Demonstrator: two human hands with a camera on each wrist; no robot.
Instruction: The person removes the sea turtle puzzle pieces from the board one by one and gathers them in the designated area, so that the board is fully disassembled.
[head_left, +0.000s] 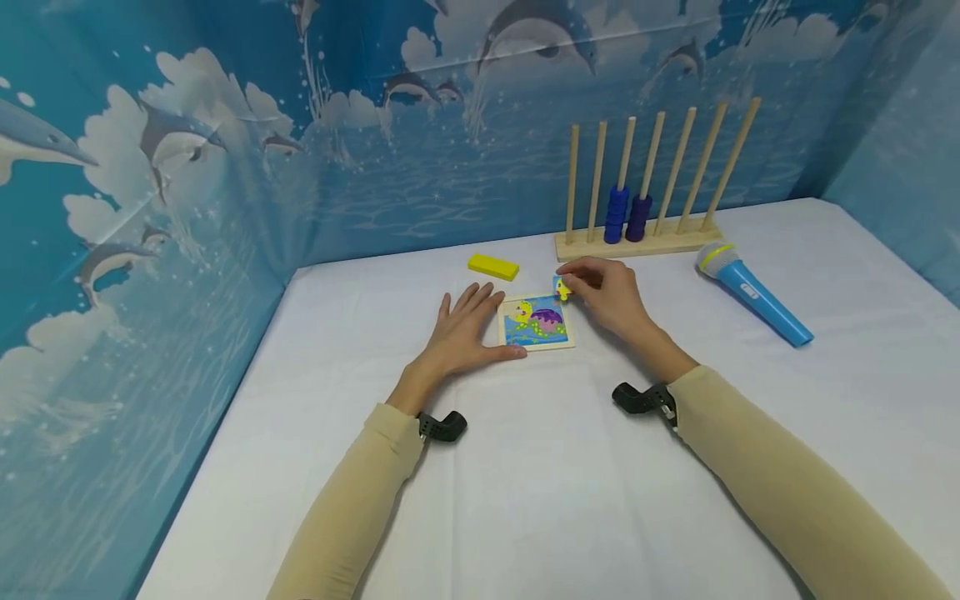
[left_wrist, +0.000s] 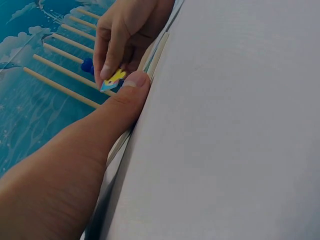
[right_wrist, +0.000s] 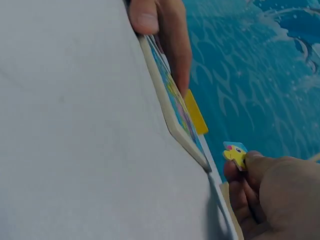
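Observation:
A small square jigsaw puzzle in a pale wooden tray lies flat on the table, showing a yellow turtle-like animal with a purple shell. My left hand is spread along its left side, fingers straight, the thumb touching the near-left corner. Between thumb and fingers, my right hand pinches a puzzle piece, blue with part of a yellow face and a pink cheek. That piece is raised near the tray's far-right corner. In the left wrist view, the left thumb rests at the tray's edge.
Behind the tray lies a yellow block. Farther back right stands a wooden peg rack with blue rings and purple rings. A blue toy microphone lies to the right. A sea-patterned curtain hangs behind the white table.

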